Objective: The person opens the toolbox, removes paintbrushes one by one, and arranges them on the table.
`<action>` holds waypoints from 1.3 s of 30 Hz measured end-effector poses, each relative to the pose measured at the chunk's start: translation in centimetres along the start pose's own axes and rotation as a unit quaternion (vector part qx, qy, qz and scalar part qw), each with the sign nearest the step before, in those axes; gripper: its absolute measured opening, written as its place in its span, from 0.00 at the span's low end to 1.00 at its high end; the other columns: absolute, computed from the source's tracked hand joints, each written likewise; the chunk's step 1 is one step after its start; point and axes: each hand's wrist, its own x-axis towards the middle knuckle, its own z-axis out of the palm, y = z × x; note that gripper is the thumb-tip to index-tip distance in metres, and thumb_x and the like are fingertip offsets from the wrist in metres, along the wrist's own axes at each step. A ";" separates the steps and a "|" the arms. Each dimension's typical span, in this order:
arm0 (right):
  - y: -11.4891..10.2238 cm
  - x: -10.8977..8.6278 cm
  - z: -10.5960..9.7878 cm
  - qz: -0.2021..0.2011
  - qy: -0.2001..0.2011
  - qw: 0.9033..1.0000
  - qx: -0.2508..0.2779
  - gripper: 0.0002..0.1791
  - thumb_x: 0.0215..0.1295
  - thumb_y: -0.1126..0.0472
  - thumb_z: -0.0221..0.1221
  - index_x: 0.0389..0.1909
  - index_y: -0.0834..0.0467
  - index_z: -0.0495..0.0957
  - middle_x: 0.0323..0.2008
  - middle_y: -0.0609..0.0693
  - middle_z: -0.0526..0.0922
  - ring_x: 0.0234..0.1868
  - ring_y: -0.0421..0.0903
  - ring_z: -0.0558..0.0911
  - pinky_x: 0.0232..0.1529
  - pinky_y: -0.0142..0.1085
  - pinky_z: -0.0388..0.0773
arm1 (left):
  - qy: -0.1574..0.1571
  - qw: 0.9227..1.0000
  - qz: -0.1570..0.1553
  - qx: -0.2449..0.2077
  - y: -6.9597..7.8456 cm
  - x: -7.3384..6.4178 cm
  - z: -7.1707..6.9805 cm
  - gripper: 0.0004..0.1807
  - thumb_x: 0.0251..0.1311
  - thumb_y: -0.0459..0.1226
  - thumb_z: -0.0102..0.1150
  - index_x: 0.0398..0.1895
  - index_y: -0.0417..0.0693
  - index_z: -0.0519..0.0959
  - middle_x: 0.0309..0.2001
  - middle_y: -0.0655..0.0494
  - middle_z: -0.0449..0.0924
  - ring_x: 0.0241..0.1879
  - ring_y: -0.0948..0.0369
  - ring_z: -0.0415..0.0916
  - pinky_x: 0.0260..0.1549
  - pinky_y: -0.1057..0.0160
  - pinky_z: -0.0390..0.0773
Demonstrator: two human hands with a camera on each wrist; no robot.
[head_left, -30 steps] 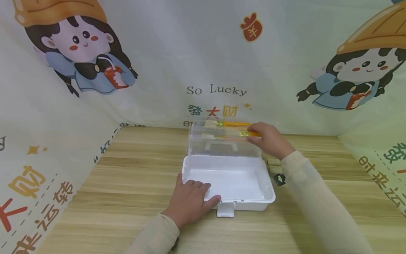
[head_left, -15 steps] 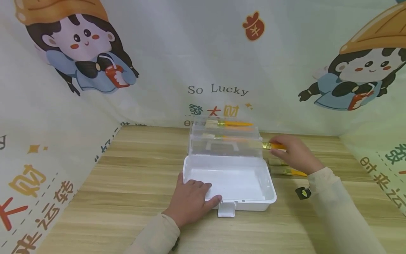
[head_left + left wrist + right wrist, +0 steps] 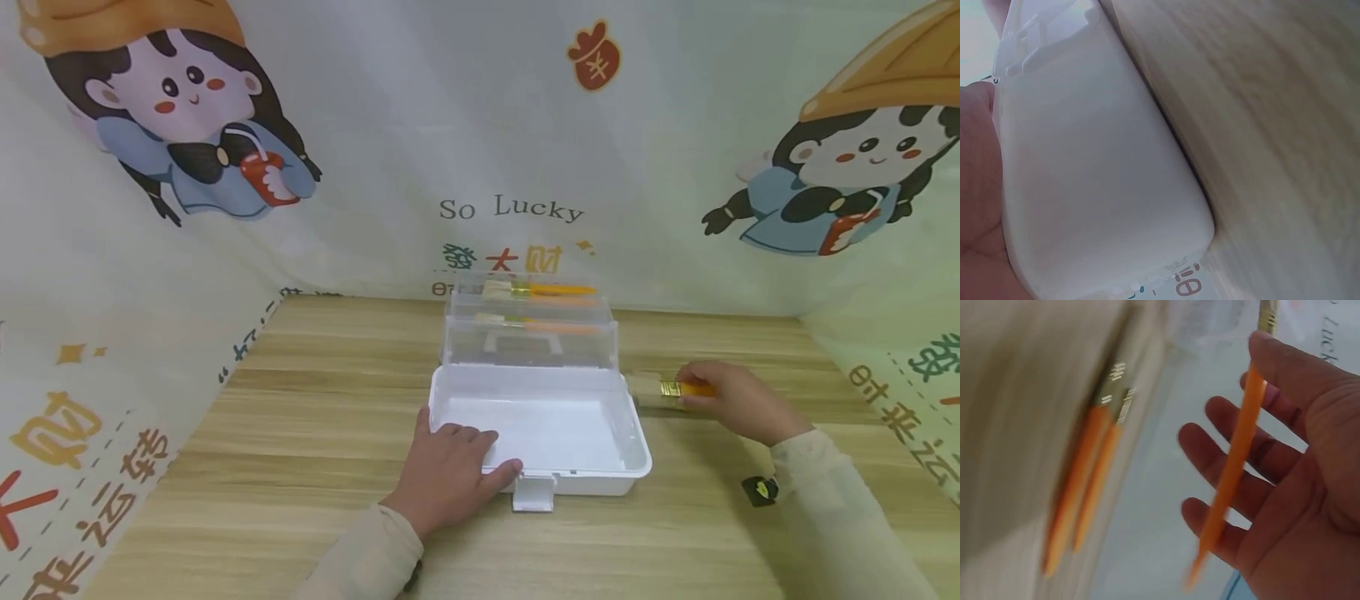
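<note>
"Paintbrush (image 3: 672, 389) is the main thing here, I think. From the head view, where do you find it?"

"It is at the right of the white box (image 3: 603, 487), its pale bristles pointing to the box wall. The right hand (image 3: 738, 404) pinches its orange handle close to the metal band. Another brush (image 3: 562, 290) lies at the clear, opened lid part (image 3: 459, 343) behind. Below it I see a fainter brush shape, but I cannot tell if it is only a reflection."

"And the left hand (image 3: 447, 479)?"

"Its fingers are spread over the near left corner, with the thumb on the front rim. For steadying a light box this seems to me a good place. I would press gently and not push, so that the box does not slide."

"What does the left wrist view add?"

"It shows the outer wall of the box along the table (image 3: 1272, 137), and the palm against this wall. The fingertips I cannot judge from there."

"Then the right wrist view?"

"There, thumb and forefinger pinch the brush, and the other fingers are loosely apart. Two lying brushes (image 3: 1088, 478) are side by side on the table, rather blurred."

"So what is your advice for this handling?"

"Hold the brush level and parallel to those two, and keep the bristles free from the box wall, because they can bend. The long handle may swing in so light a pinch, so a second finger under it would probably help. When releasing, I would lower it fully first."
</note>
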 end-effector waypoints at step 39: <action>-2.1 1.4 -1.1 -0.006 -0.035 0.999 -0.008 0.17 0.65 0.60 0.64 0.50 0.67 0.79 0.46 0.62 0.83 0.45 0.59 0.82 0.46 0.56 0.79 | 0.009 1.000 0.004 0.000 -0.1 -0.2 0.0 0.36 0.70 0.65 0.37 0.56 0.50 0.81 0.50 0.53 0.84 0.53 0.51 0.78 0.63 0.29 0.50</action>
